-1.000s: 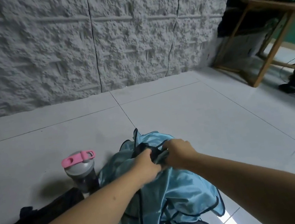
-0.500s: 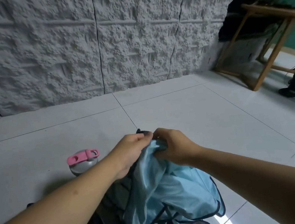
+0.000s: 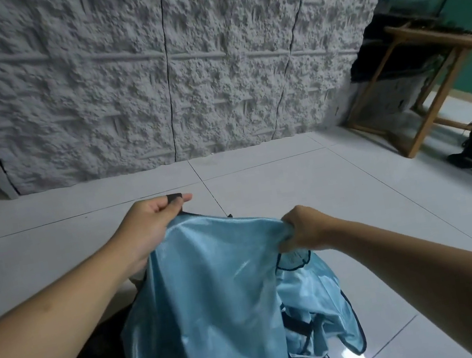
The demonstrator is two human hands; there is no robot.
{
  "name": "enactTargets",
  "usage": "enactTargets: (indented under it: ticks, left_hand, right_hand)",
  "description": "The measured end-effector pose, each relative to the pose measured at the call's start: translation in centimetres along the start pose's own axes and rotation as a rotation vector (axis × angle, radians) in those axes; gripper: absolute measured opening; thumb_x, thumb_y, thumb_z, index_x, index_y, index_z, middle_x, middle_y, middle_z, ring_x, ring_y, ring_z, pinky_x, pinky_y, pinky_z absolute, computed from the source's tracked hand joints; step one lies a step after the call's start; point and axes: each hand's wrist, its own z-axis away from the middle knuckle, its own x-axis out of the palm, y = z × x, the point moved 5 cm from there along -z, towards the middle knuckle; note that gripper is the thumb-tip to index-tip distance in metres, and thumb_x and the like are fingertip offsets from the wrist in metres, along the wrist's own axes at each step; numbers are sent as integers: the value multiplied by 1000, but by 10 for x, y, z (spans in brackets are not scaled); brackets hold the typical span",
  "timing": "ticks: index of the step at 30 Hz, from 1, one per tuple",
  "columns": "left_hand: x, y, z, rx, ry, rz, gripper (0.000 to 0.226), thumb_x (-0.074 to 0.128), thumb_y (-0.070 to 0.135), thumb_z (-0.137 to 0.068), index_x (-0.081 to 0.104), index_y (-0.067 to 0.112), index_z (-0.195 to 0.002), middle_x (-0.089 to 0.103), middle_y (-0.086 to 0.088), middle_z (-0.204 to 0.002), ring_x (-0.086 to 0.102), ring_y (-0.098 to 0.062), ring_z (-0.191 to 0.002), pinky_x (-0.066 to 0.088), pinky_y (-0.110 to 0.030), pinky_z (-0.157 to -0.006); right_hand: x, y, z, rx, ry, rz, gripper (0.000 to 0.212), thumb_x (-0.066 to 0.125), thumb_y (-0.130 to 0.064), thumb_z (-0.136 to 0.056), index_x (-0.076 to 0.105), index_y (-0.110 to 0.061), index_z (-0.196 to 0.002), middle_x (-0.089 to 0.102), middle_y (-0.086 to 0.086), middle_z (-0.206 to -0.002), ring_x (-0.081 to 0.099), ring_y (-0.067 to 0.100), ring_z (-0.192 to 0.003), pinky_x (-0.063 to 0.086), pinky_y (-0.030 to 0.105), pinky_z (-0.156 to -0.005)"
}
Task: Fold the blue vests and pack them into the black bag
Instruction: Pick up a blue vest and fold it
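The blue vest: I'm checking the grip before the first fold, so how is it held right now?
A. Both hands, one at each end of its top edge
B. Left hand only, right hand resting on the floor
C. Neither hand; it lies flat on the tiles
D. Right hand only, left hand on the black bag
A: the left hand and the right hand each grip an end of the top edge of the blue vest, which hangs spread between them.

bare tiled floor (image 3: 307, 185) lies open ahead of both hands. the rough grey wall (image 3: 149, 77) closes the far side; a wooden table (image 3: 430, 77) stands far right.
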Motion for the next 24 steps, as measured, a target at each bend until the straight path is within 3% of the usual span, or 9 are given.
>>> enactTargets:
  ticks: [3,8,11,13,16,18,21,22,24]
  left_hand:
    - [-7,-15,-3,1,46,-78,21,66,35,-100,80,21,-108,78,13,-105,71,-7,-97,54,-30,-90]
    - [-3,-19,-4,13,34,-422,29,71,38,-94,76,9,-95,73,-7,-81,60,-20,-72,44,-31,-67]
    - [16,-5,0,60,-37,-757,39,69,48,-92,70,10,-85,69,-6,-80,63,-24,-73,46,-33,-64]
    - [25,14,4,103,25,-924,47,66,53,-91,66,9,-74,62,-6,-77,61,-24,-73,45,-32,-60]
    - [26,59,18,353,311,-875,39,64,43,-96,59,10,-76,54,-1,-83,56,-24,-79,45,-34,-66]
    - [31,90,49,771,349,-619,35,62,31,-99,48,13,-72,47,4,-75,49,-21,-70,42,-34,-62]
    - [63,92,102,1224,-4,-699,27,60,28,-99,60,13,-77,52,3,-77,54,-20,-66,42,-28,-61]
    - [77,81,108,1187,-139,-838,25,58,34,-100,65,14,-89,58,-1,-89,60,-22,-69,44,-30,-62]
    - [94,53,99,802,-284,-1189,42,47,49,-103,55,17,-129,51,-7,-138,68,-32,-89,46,-35,-70]
  right_hand:
    - [-12,-16,2,-43,-37,-431,17,83,-10,-81,69,0,-79,70,16,-70,67,25,-66,56,36,-66]
    - [-24,-61,13,-128,-180,-1023,18,63,2,-96,62,1,-78,58,8,-59,55,17,-49,47,26,-51]
    - [-36,-88,18,-278,-266,-1202,15,56,-3,-100,60,-3,-86,57,8,-66,54,18,-54,49,27,-59]
    - [-49,-107,23,-394,-310,-1287,10,56,-9,-99,61,-4,-105,61,12,-86,61,24,-72,54,33,-73]
    - [-68,-126,28,-532,-365,-1323,50,58,-13,-94,50,-6,-143,50,22,-121,53,37,-109,41,50,-101]
    - [-79,-135,32,-587,-384,-1360,63,52,-1,-94,41,-13,-155,56,25,-123,63,39,-108,52,49,-97]
    - [-87,-150,38,-629,-383,-1421,82,37,18,-89,37,-26,-158,60,29,-127,68,42,-110,60,51,-89]
    - [-88,-154,38,-647,-364,-1419,87,35,21,-86,36,-27,-158,59,29,-129,66,44,-112,59,52,-91]
    - [-90,-163,40,-687,-347,-1393,91,37,22,-82,33,-26,-159,59,26,-122,63,41,-107,54,53,-93]
